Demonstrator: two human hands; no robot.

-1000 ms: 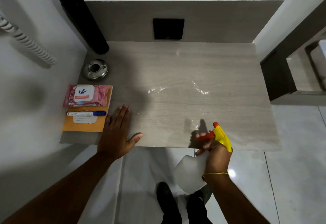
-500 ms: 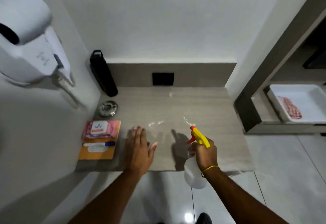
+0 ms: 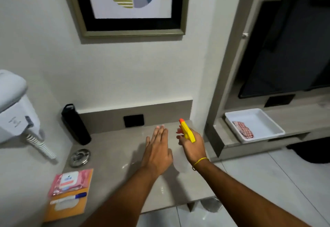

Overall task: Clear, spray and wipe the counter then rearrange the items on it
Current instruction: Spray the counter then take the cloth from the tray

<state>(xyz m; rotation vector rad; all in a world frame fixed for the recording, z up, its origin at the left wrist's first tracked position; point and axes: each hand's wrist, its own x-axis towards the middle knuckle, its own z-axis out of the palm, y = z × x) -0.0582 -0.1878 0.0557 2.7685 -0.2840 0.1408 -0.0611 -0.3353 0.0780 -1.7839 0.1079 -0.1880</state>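
Above the wet grey stone-look counter (image 3: pixel 114 155), the left hand (image 3: pixel 157 150) spreads flat with straight fingers while the right hand (image 3: pixel 192 147) grips a yellow-headed, orange-nozzled spray bottle (image 3: pixel 186 130).

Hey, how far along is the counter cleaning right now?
Spraying looks nearly done: wet glints show on the counter, and the right hand grips the spray bottle. The left hand is flat and empty. Wiping is not yet begun: the checked cloth lies in the white tray. The wipes pack, pen and ashtray sit at the left edge, awaiting rearranging.
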